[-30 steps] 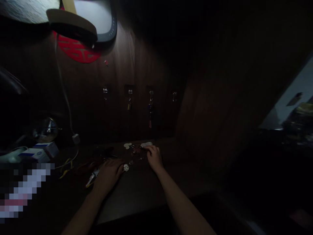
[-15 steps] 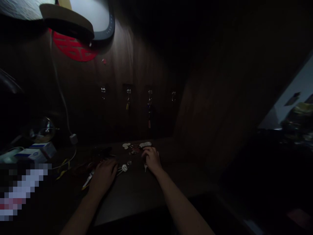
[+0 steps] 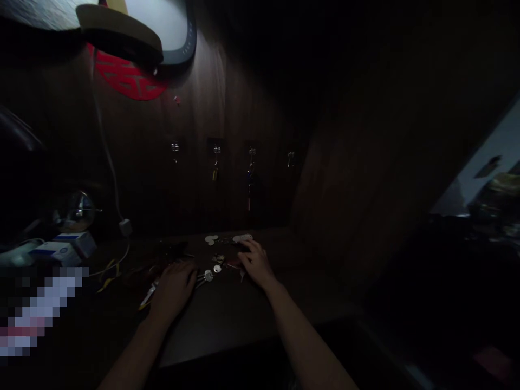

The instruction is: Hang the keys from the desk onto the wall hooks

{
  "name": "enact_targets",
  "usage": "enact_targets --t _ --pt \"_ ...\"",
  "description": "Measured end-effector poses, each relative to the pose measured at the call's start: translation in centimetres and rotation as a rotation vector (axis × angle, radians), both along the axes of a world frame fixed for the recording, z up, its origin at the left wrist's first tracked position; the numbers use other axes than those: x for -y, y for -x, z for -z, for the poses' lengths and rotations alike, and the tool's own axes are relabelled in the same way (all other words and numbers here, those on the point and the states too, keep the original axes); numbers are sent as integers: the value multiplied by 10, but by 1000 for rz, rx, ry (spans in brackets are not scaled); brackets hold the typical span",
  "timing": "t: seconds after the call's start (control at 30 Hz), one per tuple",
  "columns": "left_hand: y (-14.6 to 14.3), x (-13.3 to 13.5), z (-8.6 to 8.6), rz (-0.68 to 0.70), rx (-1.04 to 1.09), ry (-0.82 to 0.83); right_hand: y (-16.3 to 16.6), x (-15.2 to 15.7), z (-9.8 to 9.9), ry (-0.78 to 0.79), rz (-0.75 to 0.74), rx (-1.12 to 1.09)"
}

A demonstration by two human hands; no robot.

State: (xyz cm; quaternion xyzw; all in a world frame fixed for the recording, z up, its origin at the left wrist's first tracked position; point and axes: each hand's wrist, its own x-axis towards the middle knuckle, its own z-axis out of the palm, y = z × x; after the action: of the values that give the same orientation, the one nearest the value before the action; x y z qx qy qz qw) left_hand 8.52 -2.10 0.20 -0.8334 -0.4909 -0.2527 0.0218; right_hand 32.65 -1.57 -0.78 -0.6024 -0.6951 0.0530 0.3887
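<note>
On a dark wooden shelf (image 3: 227,319) lie several loose keys and tags in dim light. My left hand (image 3: 175,281) rests low over the left part of the pile, its fingers loosely apart. Silver keys (image 3: 208,275) poke out beside its thumb, next to a small round metal piece (image 3: 217,268). My right hand (image 3: 257,262) has its fingers stretched toward a pale oblong tag (image 3: 242,238). Near its thumb lies a reddish piece (image 3: 232,264), with a small key (image 3: 242,276) below. A pale, rounded, lobed tag (image 3: 211,239) lies at the back. Contact under both palms is hidden.
Hooks on the back panel carry a yellow key tag (image 3: 215,174) and a dark key chain (image 3: 249,179). White-and-blue boxes (image 3: 60,252), a white cable plug (image 3: 125,226) and a yellow strap (image 3: 108,281) are at left. The shelf's front edge (image 3: 215,352) lies nearby.
My right hand has shifted slightly, its fingers now straighter. Small metal pieces and the reddish piece between my hands have moved nearer to me. My left hand has barely moved; the view has shifted slightly.
</note>
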Motion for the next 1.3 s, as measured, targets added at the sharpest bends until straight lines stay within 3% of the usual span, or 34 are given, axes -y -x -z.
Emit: enact_targets --t 0.17,0.37,0.53,0.63,0.73,0.87,1.03,1.3 --pt "1 -1 0 -3 2 14 -10 -1 2 -64 121 -103" --pt "2 -1 0 -1 -16 49 1 10 1 91 -10 155" --pt "2 -1 1 -9 4 13 4 11 -4 77 -5 100" --pt "3 -2 2 -19 67 12 3 4 -5 -54 25 -180" --pt "3 -4 3 -16 178 -18 5 -3 -9 -126 25 -718" --pt "-1 -1 3 47 286 -114 16 -1 -20 7 -251 -1272" --pt "-12 6 4 184 295 -126 41 11 -35 167 -525 -1484" --pt "-9 2 9 168 428 -46 76 11 -37 261 -589 -1612"
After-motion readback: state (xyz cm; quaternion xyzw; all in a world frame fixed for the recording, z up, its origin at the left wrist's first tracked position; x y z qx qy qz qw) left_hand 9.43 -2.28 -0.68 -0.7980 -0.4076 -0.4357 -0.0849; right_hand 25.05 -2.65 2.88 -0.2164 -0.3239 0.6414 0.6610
